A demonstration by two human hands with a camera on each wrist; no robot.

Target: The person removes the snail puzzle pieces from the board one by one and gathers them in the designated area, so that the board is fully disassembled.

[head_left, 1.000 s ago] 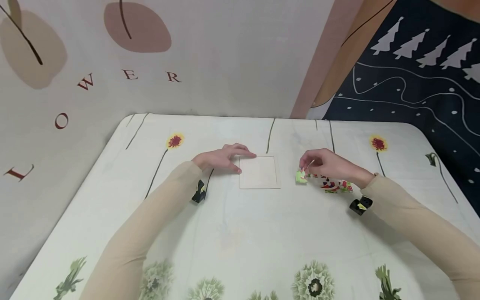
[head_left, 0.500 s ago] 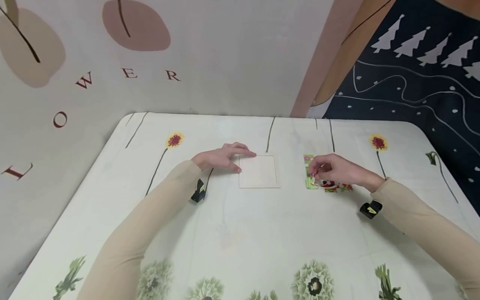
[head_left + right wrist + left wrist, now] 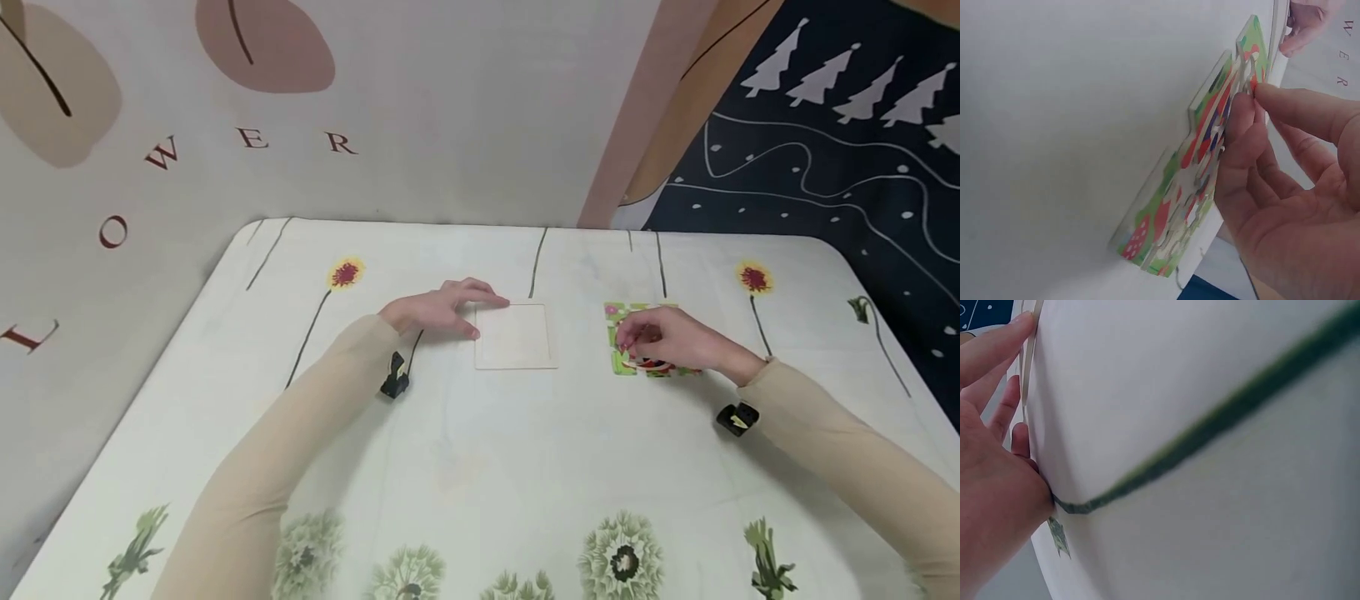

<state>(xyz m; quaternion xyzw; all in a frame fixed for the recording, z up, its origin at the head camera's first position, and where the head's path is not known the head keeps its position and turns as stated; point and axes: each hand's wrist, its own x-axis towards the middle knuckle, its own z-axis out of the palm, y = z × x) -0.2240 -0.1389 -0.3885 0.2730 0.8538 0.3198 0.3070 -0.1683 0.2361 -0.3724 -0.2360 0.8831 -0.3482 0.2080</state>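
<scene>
On the right of the tablecloth lies a group of jigsaw puzzle pieces [image 3: 621, 363], green with red and dark patches. My right hand [image 3: 663, 337] is over them, its thumb and index fingertips pinching a small puzzle piece [image 3: 1254, 87] with red on it at the group's left side. The fingers hide most of that piece. Gaps show between several pieces [image 3: 1157, 215] in the right wrist view. At the middle lies a flat, pale square puzzle board [image 3: 517, 337] with a thin raised rim. My left hand [image 3: 442, 308] rests at its left side, fingers extended, fingertips touching the rim [image 3: 1030, 350].
A white cloth [image 3: 465, 467] printed with flowers and stems covers the table. A pale wall hanging [image 3: 450, 108] with letters stands behind it, and a dark one [image 3: 810, 175] with white trees at the right. Each wrist carries a small black camera [image 3: 738, 418].
My right hand has brought a green piece down to the left side of the group and shifted slightly right. The left hand stays at the board. The head view has tilted a little.
</scene>
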